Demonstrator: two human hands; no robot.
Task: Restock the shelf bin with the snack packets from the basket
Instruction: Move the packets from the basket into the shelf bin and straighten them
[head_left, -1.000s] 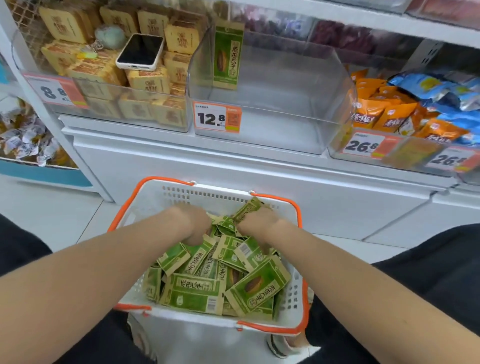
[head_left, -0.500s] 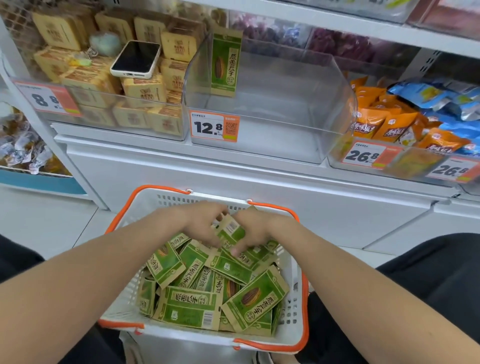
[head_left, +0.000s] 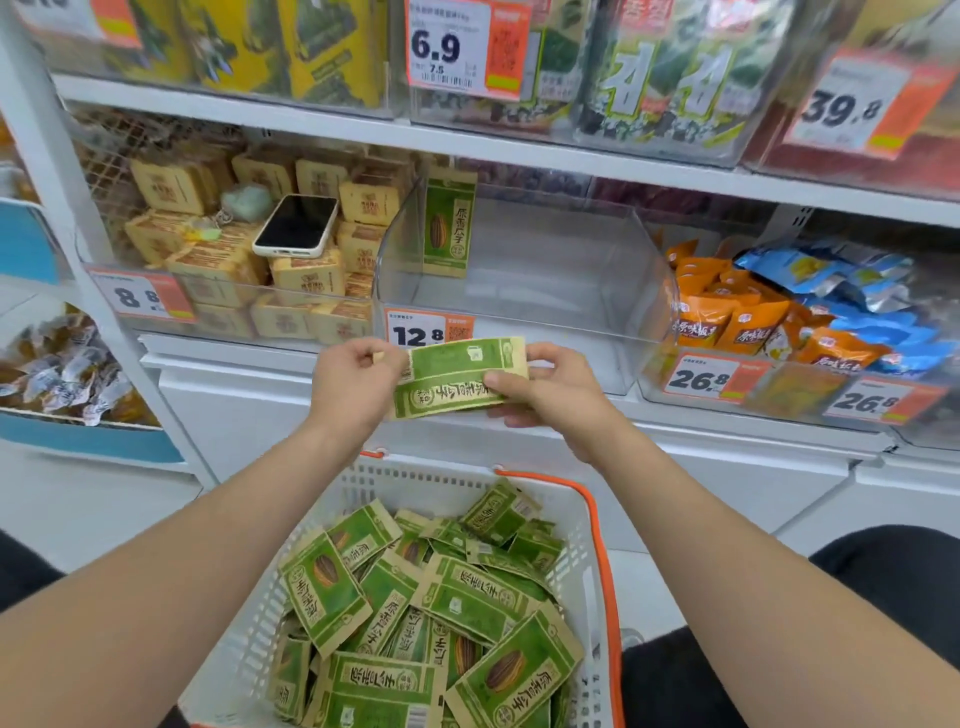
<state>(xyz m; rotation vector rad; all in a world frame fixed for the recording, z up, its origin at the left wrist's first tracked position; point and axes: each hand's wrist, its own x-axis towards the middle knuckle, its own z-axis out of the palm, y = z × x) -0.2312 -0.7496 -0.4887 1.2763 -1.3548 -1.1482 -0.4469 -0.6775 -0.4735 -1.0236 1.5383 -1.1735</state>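
Observation:
Green snack packets lie stacked sideways between my two hands, raised in front of the shelf edge. My left hand grips their left end and my right hand grips their right end. Just behind them stands the clear shelf bin with the 12.8 price tag; one green packet stands upright against its left wall. Below, the white basket with orange handles holds several more green packets.
A phone lies on tan boxes in the bin to the left. Orange and blue bags fill the bin to the right. Another shelf of seaweed packs runs above. My dark-clothed knees flank the basket.
Both hands have come up out of the basket with a few green packets and now hold them in front of the clear bin. The view has tilted up.

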